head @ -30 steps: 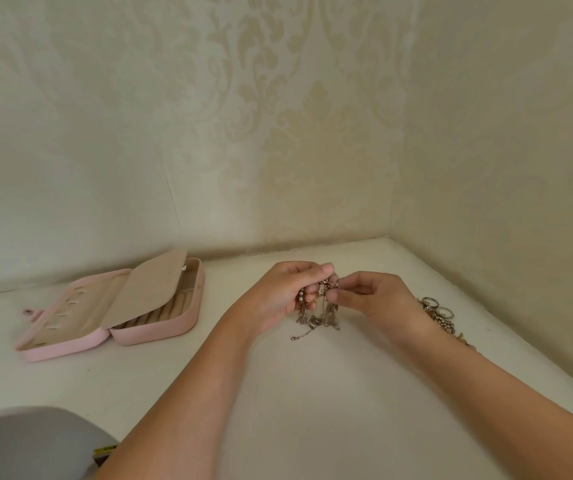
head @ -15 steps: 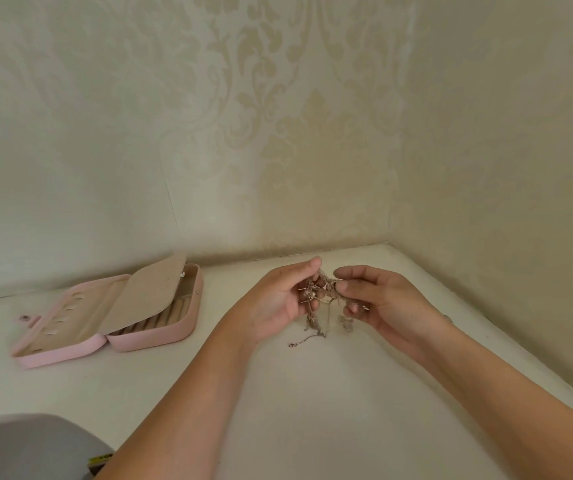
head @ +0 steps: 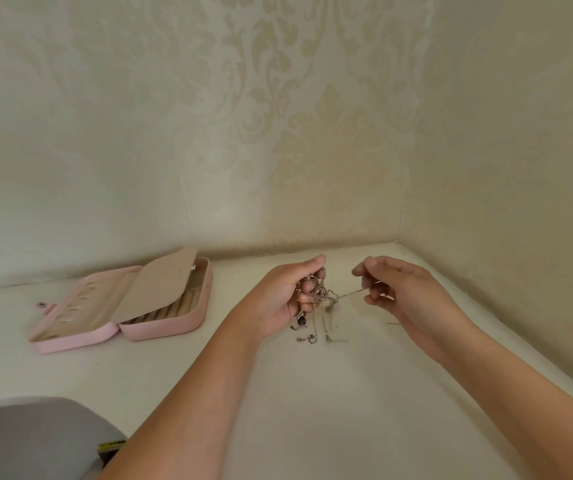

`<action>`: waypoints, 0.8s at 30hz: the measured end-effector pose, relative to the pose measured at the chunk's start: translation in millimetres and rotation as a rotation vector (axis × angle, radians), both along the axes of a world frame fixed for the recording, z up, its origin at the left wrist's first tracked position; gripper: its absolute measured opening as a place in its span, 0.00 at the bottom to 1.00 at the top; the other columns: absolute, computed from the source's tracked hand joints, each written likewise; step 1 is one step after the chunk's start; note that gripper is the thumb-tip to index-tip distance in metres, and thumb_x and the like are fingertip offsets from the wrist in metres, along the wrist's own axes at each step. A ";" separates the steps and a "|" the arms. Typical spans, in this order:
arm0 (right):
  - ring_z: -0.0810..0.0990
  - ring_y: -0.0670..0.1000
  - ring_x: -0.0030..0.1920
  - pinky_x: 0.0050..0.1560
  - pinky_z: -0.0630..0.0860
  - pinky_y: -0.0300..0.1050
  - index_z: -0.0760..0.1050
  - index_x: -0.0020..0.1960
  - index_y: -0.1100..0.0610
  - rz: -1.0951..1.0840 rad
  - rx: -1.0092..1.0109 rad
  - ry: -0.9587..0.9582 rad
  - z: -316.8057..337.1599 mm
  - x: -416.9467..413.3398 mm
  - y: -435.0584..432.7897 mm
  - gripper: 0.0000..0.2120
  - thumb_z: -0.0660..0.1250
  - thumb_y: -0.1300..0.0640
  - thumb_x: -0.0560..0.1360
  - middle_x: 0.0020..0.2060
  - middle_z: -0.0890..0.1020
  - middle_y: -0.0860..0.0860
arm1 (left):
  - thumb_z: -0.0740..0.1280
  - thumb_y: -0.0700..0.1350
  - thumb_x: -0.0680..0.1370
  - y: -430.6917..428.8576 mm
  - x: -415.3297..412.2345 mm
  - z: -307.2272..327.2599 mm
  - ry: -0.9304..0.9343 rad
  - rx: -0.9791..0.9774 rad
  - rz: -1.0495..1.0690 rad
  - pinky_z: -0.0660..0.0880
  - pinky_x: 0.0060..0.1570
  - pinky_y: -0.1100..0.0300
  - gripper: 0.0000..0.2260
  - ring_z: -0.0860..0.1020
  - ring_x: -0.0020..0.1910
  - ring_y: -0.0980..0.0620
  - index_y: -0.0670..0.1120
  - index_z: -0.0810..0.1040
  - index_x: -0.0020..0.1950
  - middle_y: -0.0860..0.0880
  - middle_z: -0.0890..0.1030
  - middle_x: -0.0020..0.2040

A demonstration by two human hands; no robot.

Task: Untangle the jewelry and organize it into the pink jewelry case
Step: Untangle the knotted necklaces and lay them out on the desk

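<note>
Cream damask wallpaper lines the corner behind a white counter (head: 313,410). Above it, the left hand (head: 278,299) has its fingers curled round the tangle of jewelry (head: 316,292), so that grip is closed on the clump. Loose ends and a dark bead pendant (head: 301,320) hang below it, and some appear to touch the counter. The right hand (head: 403,292) pinches 1 thin chain (head: 351,293), its grip closed on the strand's end, and the strand runs taut between the 2 hands. The pink jewelry case (head: 160,327) lies open on the counter, well apart to the left, with its beige flap raised. I cannot make out any piece inside it. A grey object (head: 28,441) sits at the near left edge.

The main risk, as I judge it, is the taut pull. If the chain is looped through the clump, more tension would cinch the knot tighter or snap a fine link. The dangling ends could also snag each other as the clump shifts.
</note>
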State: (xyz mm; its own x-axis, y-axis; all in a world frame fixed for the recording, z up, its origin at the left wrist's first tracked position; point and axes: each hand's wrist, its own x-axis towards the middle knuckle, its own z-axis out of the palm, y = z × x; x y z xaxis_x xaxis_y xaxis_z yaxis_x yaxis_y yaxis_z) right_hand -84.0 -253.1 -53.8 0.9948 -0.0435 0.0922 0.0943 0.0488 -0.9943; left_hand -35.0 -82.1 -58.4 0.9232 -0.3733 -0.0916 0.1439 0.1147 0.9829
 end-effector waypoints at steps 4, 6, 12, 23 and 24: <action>0.63 0.45 0.24 0.26 0.65 0.35 0.80 0.43 0.61 0.026 -0.104 0.063 2.6 -2.2 -0.8 0.10 0.65 0.56 0.78 0.26 0.71 0.48 | 0.64 0.49 0.79 -0.7 -1.6 1.7 -0.007 0.001 -0.001 0.63 0.23 0.66 0.13 0.62 0.22 0.58 0.45 0.74 0.37 0.54 0.66 0.24; 0.60 0.45 0.23 0.23 0.58 0.35 0.80 0.44 0.62 0.039 -0.196 0.066 3.5 -3.8 2.3 0.09 0.69 0.55 0.75 0.22 0.68 0.47 | 0.63 0.49 0.80 -1.7 -2.2 2.4 -0.020 -0.002 -0.019 0.64 0.24 0.66 0.12 0.63 0.22 0.58 0.45 0.75 0.38 0.54 0.67 0.25; 0.69 0.39 0.18 0.22 0.63 0.28 0.83 0.46 0.60 0.045 -0.316 -0.012 3.0 -13.0 12.0 0.08 0.73 0.56 0.72 0.27 0.79 0.46 | 0.61 0.48 0.80 -0.9 -4.1 1.3 -0.052 -0.019 -0.121 0.67 0.27 0.66 0.12 0.68 0.25 0.58 0.44 0.77 0.41 0.53 0.71 0.27; 0.67 0.41 0.23 0.30 0.64 0.35 0.79 0.40 0.58 -0.035 -0.154 0.038 -4.3 -2.5 6.6 0.05 0.75 0.60 0.70 0.31 0.76 0.46 | 0.67 0.45 0.73 0.0 -2.3 -1.9 -0.076 -0.071 -0.229 0.74 0.31 0.66 0.06 0.76 0.31 0.56 0.43 0.80 0.44 0.50 0.78 0.35; 0.66 0.43 0.24 0.29 0.64 0.36 0.78 0.40 0.59 -0.024 -0.106 0.050 -4.3 -1.8 5.8 0.05 0.74 0.60 0.70 0.29 0.75 0.46 | 0.67 0.45 0.72 -0.2 -1.8 -2.2 -0.071 -0.071 -0.227 0.74 0.31 0.66 0.07 0.76 0.32 0.56 0.42 0.80 0.45 0.50 0.79 0.36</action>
State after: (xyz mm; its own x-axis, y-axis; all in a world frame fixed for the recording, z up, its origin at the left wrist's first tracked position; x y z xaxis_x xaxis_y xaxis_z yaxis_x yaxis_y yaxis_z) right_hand -85.8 -247.3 -58.1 0.9971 -0.0596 0.0477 0.0443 -0.0582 -0.9973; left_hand -36.7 -82.3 -60.6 0.8184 -0.5747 0.0045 0.1042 0.1561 0.9822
